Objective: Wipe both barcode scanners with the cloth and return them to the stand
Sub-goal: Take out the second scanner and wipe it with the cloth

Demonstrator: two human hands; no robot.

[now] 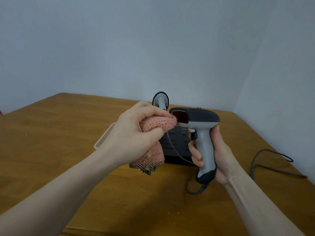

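Above the table (pixel 68 142) — right grip (pixel 213 150) round scanner (pixel 201 133), left grip (pixel 134 132) pinching cloth (pixel 158 125) against it.

Fuzzy cloth (pixel 158 125), matt plastic scanner (pixel 202 133), smooth wooden table (pixel 59 133).

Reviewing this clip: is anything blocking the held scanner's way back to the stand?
Partly. The left hand and its cloth are at the front of the scanner, just above the black stand. A gray cable also crosses the stand. The second scanner sits behind, off to the side.
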